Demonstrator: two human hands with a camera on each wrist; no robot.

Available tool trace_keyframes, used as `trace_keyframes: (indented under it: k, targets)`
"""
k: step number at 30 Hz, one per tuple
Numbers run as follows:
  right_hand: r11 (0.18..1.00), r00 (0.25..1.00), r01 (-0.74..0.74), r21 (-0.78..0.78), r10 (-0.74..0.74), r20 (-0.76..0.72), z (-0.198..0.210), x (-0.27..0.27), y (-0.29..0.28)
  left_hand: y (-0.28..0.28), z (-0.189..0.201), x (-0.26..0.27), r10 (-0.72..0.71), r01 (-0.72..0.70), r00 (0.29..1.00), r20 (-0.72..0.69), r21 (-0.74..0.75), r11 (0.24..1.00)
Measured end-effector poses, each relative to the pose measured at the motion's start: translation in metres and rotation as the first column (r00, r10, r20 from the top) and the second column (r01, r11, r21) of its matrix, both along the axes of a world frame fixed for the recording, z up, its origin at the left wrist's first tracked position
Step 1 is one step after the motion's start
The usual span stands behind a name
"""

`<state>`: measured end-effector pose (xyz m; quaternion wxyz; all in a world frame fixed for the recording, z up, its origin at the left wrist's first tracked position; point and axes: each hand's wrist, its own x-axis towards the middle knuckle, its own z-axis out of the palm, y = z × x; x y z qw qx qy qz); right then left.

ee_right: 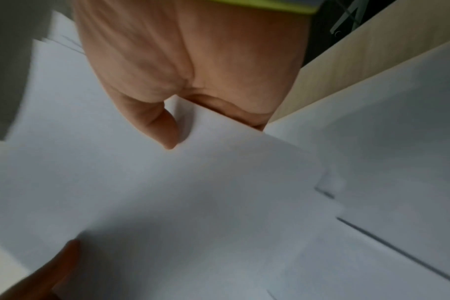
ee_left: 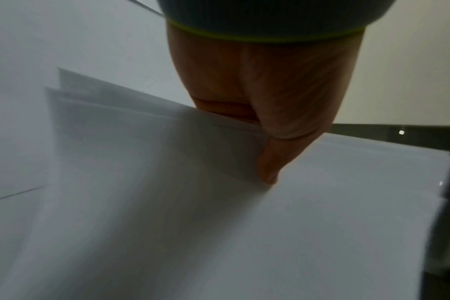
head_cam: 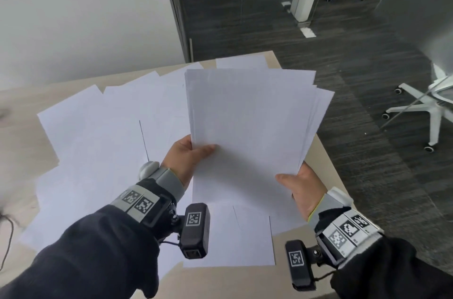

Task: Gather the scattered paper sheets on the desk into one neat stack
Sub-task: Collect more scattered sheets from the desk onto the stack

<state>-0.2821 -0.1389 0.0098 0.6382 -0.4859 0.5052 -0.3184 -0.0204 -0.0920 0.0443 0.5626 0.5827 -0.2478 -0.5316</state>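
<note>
I hold the gathered bundle [head_cam: 247,127] raised above the desk [head_cam: 328,171], I judge so its fanned right edges can be squared before more sheets join it; my left hand [head_cam: 186,159] pinches the bundle's lower left edge, thumb flat on top and the other digits hidden beneath; my right hand [head_cam: 301,190] takes the lower right corner the same way, thumb over the top sheet; both grips are closed onto paper, not wide; loose sheets [head_cam: 98,139] lie overlapping across the desk beneath, not yet collected
</note>
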Motion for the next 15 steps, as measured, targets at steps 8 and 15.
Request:
trace_keyframes:
  k: [8,15]
  targets:
    - [0.979,0.997,0.061,-0.193,-0.068,-0.028,0.008,0.000,-0.008,0.018,-0.015,-0.001,-0.032,0.036,0.996,0.077,-0.047,0.998]
    - [0.977,0.988,0.026,-0.212,-0.057,-0.141,-0.001,-0.001,-0.002,0.028,-0.023,0.003,-0.132,0.130,0.982,0.139,0.021,0.991]
